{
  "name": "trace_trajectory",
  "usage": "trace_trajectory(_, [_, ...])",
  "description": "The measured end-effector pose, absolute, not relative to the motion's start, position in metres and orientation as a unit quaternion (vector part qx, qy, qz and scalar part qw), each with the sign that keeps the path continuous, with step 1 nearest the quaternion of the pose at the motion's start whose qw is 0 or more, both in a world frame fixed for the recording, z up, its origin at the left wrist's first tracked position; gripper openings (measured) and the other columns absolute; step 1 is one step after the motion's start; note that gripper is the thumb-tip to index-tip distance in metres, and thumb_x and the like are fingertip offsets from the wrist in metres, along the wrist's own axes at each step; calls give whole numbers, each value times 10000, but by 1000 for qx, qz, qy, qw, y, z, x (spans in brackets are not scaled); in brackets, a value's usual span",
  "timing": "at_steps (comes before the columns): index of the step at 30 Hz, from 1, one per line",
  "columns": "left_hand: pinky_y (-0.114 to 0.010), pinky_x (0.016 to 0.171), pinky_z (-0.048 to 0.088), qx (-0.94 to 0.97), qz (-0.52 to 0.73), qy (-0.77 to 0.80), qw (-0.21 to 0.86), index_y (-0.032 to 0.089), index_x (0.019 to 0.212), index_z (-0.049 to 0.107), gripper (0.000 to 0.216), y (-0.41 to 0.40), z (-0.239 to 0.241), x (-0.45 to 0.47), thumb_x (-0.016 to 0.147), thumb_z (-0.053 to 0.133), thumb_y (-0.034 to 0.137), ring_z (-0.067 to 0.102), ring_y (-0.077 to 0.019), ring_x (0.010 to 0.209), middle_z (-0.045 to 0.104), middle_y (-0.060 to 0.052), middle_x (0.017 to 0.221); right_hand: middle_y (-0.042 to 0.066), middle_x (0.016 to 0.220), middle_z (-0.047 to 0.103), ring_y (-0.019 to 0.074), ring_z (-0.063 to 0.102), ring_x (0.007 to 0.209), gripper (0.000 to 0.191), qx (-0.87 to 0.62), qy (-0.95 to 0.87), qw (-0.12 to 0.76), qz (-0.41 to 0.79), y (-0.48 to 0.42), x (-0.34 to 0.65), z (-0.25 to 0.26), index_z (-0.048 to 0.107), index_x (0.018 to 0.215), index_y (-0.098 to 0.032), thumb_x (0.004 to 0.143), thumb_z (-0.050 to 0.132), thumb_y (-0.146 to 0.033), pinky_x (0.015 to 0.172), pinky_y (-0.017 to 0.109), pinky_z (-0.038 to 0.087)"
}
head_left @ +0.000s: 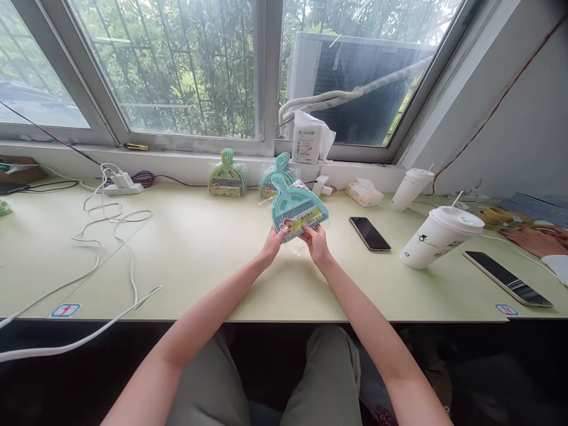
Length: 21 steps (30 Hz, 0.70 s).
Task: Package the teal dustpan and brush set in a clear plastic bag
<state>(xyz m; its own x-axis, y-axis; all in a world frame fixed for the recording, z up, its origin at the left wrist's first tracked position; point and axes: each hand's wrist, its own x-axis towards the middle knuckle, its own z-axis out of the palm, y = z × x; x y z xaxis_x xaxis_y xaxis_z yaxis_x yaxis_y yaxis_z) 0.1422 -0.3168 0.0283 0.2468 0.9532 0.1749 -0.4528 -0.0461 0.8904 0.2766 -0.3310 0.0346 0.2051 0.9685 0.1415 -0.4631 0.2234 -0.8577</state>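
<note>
Both my hands grip a teal mini dustpan and brush set (298, 207) in clear plastic wrap, tilted, with its handle up and away from me. My left hand (272, 244) pinches the lower left corner, and my right hand (316, 241) holds the bottom edge near its middle. A printed label runs across the set's lower part. Behind it, partly hidden, stand more teal dustpan sets (268, 183) against the window ledge. To their left, green dustpan sets (227, 177) stand upright in similar wrap.
White cables (126, 236) and a power strip (123, 184) lie left. Rightward are a tissue pack (364, 192), a phone (369, 234), two white cups (437, 236) (410, 189) and another phone (506, 278). Another person's hands (539, 239) rest at the far right. A tissue packet (307, 139) sits on the ledge.
</note>
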Motion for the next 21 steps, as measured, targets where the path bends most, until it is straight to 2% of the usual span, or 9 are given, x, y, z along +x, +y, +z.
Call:
trace_trajectory(6, [-460, 1023, 392, 519, 578, 280, 565, 165, 1203, 450, 519, -314, 20, 144, 764, 648, 357, 502, -276, 1202, 571, -116, 1245, 25, 985, 696, 195, 687, 850, 313, -341, -363, 692, 523, -333, 277, 37, 578, 952, -202, 674, 706, -267, 791, 352, 587])
trace_trajectory(12, [-422, 799, 542, 520, 583, 278, 559, 181, 1191, 421, 560, -317, 21, 142, 741, 658, 416, 573, -262, 1055, 561, -118, 1217, 22, 989, 689, 198, 693, 846, 316, -322, -378, 688, 528, -333, 278, 37, 582, 964, -202, 682, 702, -280, 801, 364, 584])
trace_trajectory(17, [-415, 859, 516, 539, 575, 287, 545, 198, 1190, 446, 527, -319, 28, 138, 741, 652, 381, 559, -258, 1096, 582, -103, 1208, 37, 1035, 681, 216, 677, 933, 358, -324, -403, 678, 523, -334, 279, 37, 588, 989, -203, 673, 729, -295, 846, 377, 571])
trace_trajectory(21, [-418, 858, 507, 559, 528, 293, 568, 185, 1186, 479, 581, -315, 36, 127, 671, 702, 335, 577, -277, 1079, 613, -109, 1178, 33, 1048, 678, 220, 671, 943, 391, -329, -394, 686, 516, -334, 278, 35, 585, 993, -214, 655, 757, -308, 828, 375, 579])
